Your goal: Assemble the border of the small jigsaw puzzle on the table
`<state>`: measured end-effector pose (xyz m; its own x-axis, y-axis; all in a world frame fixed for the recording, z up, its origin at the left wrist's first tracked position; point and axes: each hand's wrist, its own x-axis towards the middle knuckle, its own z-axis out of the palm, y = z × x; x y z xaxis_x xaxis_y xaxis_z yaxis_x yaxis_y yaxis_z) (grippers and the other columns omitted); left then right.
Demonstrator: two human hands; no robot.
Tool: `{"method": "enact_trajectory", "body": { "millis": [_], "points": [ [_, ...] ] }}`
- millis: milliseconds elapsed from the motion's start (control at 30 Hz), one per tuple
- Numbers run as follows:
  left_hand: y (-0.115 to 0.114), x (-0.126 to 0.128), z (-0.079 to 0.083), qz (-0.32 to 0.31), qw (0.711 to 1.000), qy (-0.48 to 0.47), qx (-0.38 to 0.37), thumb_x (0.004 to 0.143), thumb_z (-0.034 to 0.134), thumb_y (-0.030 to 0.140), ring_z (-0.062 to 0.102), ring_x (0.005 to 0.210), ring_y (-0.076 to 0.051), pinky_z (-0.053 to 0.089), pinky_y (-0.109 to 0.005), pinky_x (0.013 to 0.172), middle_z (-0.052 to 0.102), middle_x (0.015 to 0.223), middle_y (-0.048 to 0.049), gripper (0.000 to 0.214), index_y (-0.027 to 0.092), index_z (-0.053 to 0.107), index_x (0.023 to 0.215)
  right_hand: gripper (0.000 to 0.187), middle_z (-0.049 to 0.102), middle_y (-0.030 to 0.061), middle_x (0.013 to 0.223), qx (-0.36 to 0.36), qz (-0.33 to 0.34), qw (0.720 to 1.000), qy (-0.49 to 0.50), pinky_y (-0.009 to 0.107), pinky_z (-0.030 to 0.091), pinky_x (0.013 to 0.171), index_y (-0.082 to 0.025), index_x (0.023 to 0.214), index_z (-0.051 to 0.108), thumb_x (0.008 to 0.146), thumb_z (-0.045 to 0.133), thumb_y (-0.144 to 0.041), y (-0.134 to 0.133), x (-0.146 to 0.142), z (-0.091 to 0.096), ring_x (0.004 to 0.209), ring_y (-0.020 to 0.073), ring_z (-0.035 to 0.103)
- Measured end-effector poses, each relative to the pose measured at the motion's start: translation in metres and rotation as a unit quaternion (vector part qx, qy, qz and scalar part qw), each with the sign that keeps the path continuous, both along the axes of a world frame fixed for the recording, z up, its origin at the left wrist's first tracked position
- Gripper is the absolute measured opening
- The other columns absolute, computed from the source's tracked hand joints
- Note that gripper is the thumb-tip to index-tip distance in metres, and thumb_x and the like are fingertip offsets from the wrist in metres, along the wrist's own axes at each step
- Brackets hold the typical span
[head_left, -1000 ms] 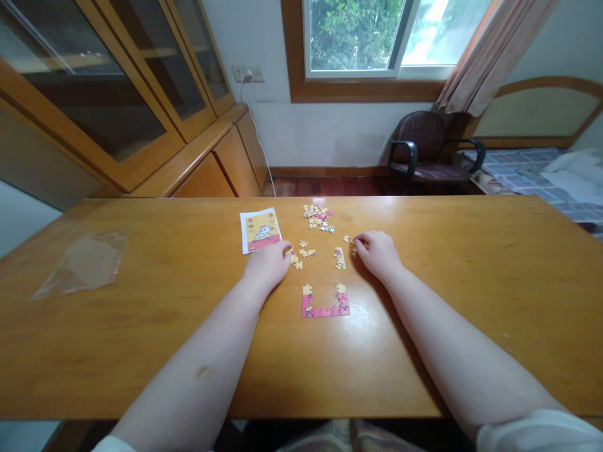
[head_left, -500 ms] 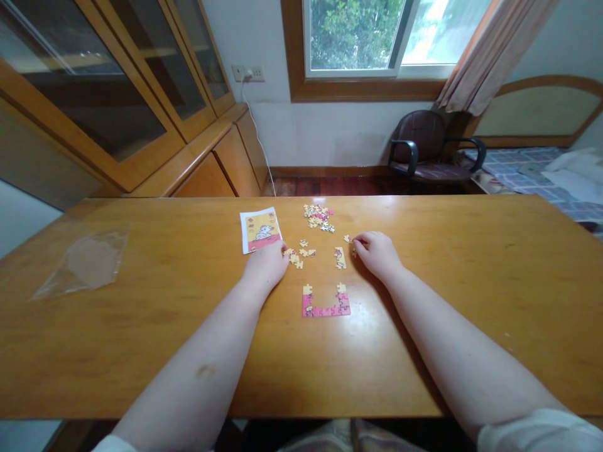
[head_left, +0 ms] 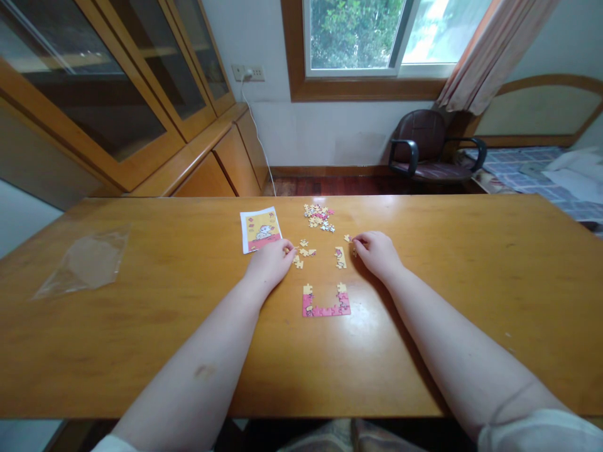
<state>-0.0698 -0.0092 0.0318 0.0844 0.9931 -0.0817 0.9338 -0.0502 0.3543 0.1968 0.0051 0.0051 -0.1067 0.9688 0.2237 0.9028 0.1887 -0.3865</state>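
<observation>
My left hand (head_left: 269,263) rests on the wooden table (head_left: 155,326), fingers curled, their tips touching small loose puzzle pieces (head_left: 301,254). My right hand (head_left: 378,252) lies to the right, its fingertips pinched at a small yellow piece (head_left: 352,240). Between the hands sits a short joined strip (head_left: 340,257). Nearer to me lies a U-shaped pink and yellow assembled section (head_left: 326,301). A reference picture card (head_left: 260,230) lies just beyond my left hand. A heap of loose pieces (head_left: 319,217) sits further back.
A clear plastic bag (head_left: 85,260) lies at the table's left. Wooden glass-door cabinets (head_left: 117,94) stand along the left wall. A dark armchair (head_left: 426,150) stands under the window, and a bed (head_left: 541,169) is at the right.
My left hand has shifted slightly to the right, over the loose pieces. My right hand has barely moved.
</observation>
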Motion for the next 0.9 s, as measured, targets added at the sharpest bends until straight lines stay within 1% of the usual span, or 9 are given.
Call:
{"method": "enact_trajectory", "body": {
  "millis": [100,200,233,300,400,533,633,833,900],
  "points": [
    [-0.006,0.007,0.002,-0.119,0.991,-0.065,-0.015,0.089,0.050,0.038,0.066,0.086,-0.020,0.046,-0.028,0.073,0.073,0.093,-0.0038,0.027,0.023,0.071,0.096,0.023,0.074,0.0060,0.088,-0.002,0.000,1.000,0.000,0.029,0.041,0.077,-0.019,0.087,0.074,0.088,0.051,-0.025,0.000,-0.001,0.000,0.086,0.0202,0.063],
    [-0.012,0.016,0.002,-0.242,0.965,-0.089,-0.044,0.090,0.050,0.038,0.066,0.094,-0.019,0.046,-0.027,0.079,0.074,0.102,-0.0017,0.028,0.025,0.073,0.099,0.023,0.074,0.0058,0.088,0.002,0.001,1.000,0.000,0.029,0.041,0.078,-0.019,0.087,0.074,0.088,0.051,-0.025,0.000,-0.001,0.000,0.086,0.0202,0.063],
    [-0.014,0.019,0.003,-0.268,0.958,-0.089,-0.055,0.091,0.049,0.038,0.066,0.095,-0.019,0.046,-0.026,0.080,0.074,0.103,-0.0011,0.028,0.026,0.074,0.100,0.023,0.074,0.0058,0.088,0.003,0.001,1.000,0.000,0.029,0.041,0.078,-0.019,0.087,0.074,0.088,0.051,-0.025,0.000,-0.001,0.000,0.087,0.0203,0.063],
    [-0.018,0.025,0.004,-0.295,0.950,-0.078,-0.073,0.090,0.050,0.038,0.066,0.095,-0.018,0.045,-0.025,0.081,0.074,0.102,-0.0002,0.027,0.028,0.074,0.099,0.023,0.074,0.0059,0.088,0.004,0.001,1.000,0.000,0.029,0.041,0.079,-0.019,0.087,0.074,0.088,0.051,-0.025,0.000,-0.001,0.000,0.086,0.0205,0.063],
    [-0.021,0.031,0.005,-0.288,0.953,-0.041,-0.083,0.088,0.054,0.040,0.066,0.090,-0.018,0.046,-0.026,0.079,0.075,0.096,-0.0005,0.025,0.028,0.076,0.093,0.023,0.074,0.0062,0.088,0.003,0.001,1.000,0.002,0.029,0.041,0.079,-0.019,0.086,0.073,0.088,0.052,-0.026,0.000,-0.001,0.000,0.086,0.0203,0.063],
    [-0.018,0.031,0.002,-0.235,0.971,-0.005,-0.044,0.084,0.059,0.042,0.065,0.085,-0.019,0.046,-0.027,0.074,0.074,0.090,-0.0019,0.022,0.025,0.074,0.086,0.023,0.073,0.0066,0.088,-0.002,-0.001,1.000,0.002,0.029,0.041,0.079,-0.019,0.088,0.073,0.088,0.052,-0.026,0.001,-0.001,-0.001,0.087,0.0202,0.063],
    [-0.015,0.027,0.000,-0.214,0.976,0.004,-0.025,0.086,0.057,0.043,0.065,0.082,-0.019,0.045,-0.027,0.070,0.073,0.089,-0.0020,0.024,0.024,0.073,0.085,0.024,0.074,0.0065,0.088,-0.002,0.002,1.000,0.002,0.029,0.041,0.078,-0.019,0.088,0.074,0.088,0.051,-0.026,0.001,-0.001,-0.002,0.086,0.0202,0.063],
    [-0.012,0.023,0.001,-0.195,0.980,0.005,-0.022,0.085,0.058,0.035,0.064,0.087,-0.019,0.045,-0.027,0.073,0.073,0.093,-0.0004,0.018,0.026,0.072,0.090,0.025,0.073,0.0062,0.087,0.004,0.006,1.000,0.007,0.028,0.041,0.077,-0.019,0.087,0.074,0.089,0.051,-0.027,0.000,-0.001,-0.002,0.085,0.0197,0.063],
    [-0.011,0.021,0.002,-0.170,0.985,-0.003,-0.010,0.086,0.056,0.036,0.064,0.089,-0.019,0.046,-0.028,0.075,0.072,0.097,-0.0017,0.020,0.025,0.071,0.095,0.024,0.073,0.0064,0.087,0.005,0.006,1.000,0.008,0.028,0.042,0.077,-0.018,0.087,0.074,0.089,0.051,-0.026,0.000,0.000,-0.002,0.085,0.0198,0.063]
  ]
}}
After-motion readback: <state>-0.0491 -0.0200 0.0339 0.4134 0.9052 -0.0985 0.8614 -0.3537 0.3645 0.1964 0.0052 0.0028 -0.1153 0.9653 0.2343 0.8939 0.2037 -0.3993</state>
